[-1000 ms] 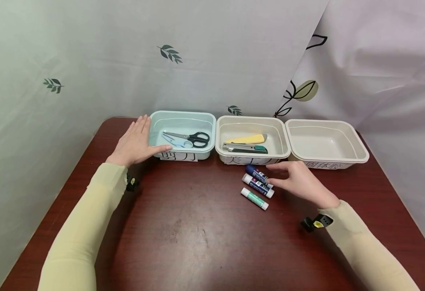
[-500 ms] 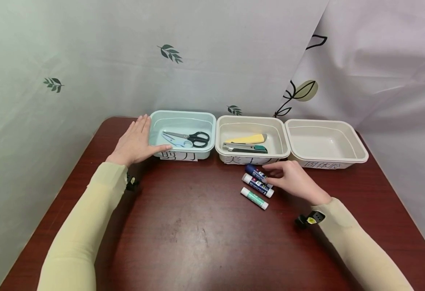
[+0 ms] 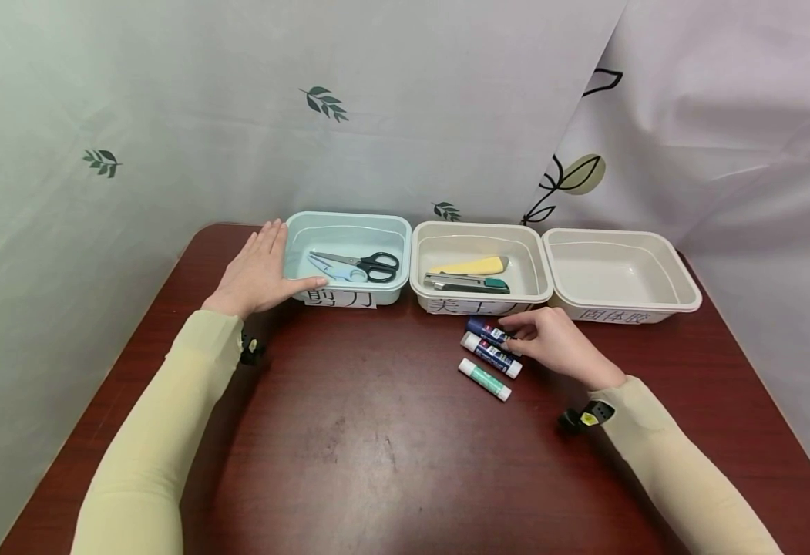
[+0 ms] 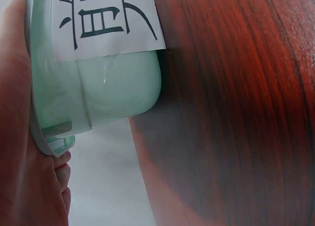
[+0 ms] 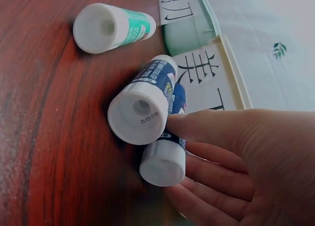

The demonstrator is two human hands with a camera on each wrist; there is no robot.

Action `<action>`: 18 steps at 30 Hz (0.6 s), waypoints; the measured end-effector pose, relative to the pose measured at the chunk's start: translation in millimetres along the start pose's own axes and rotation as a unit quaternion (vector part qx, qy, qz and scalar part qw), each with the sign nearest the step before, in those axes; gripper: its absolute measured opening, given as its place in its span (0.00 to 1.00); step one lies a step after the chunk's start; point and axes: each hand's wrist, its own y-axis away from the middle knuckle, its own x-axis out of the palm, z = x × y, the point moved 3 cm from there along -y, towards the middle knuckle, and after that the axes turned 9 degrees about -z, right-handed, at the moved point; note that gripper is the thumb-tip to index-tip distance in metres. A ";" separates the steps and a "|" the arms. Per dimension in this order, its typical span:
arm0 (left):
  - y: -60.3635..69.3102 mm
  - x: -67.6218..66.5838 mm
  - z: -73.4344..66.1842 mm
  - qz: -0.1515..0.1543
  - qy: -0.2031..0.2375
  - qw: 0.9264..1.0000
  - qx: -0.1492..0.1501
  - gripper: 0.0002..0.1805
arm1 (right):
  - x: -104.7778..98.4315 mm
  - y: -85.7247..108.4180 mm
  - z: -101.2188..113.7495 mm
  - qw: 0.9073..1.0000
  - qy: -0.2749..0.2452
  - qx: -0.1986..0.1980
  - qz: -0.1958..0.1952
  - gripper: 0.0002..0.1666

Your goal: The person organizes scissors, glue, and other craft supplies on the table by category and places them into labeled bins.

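Observation:
My left hand (image 3: 255,270) rests against the left end of the light-blue bin (image 3: 349,216), fingers straight, thumb over its front rim. Black-handled scissors (image 3: 380,267) and light-blue scissors (image 3: 341,270) lie inside that bin. In front of the middle bin, my right hand (image 3: 562,345) pinches a blue-capped glue stick (image 5: 163,164) between thumb and fingers, low over the table. Close beside it lies a white-capped blue glue stick (image 3: 491,354). A green-and-white glue stick (image 3: 484,379) lies nearer the front, apart from both.
The middle cream bin (image 3: 477,228) holds a yellow cutter (image 3: 474,266) and other box cutters (image 3: 470,282). To its right stands another cream bin (image 3: 623,235). All bins carry handwritten labels and line the back of the brown table (image 3: 349,462), with a patterned curtain behind.
The right hand has shifted slightly left and closed its fingers on the blue-capped glue stick, which has turned a little. My left hand has stayed put.

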 end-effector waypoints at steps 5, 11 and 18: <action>0.5 0.7 0.3 0.000 -0.001 1.000 0.000 0.71 | 0.4 0.9 -2.9 1.000 0.010 0.004 0.000 0.18; 0.9 1.2 0.0 0.004 -0.002 1.000 -0.001 0.71 | 0.7 0.9 -5.4 1.000 0.019 0.002 0.000 0.16; 0.9 0.8 0.0 0.003 -0.004 1.000 0.000 0.71 | 1.2 1.2 -6.0 1.000 0.021 0.007 -0.002 0.16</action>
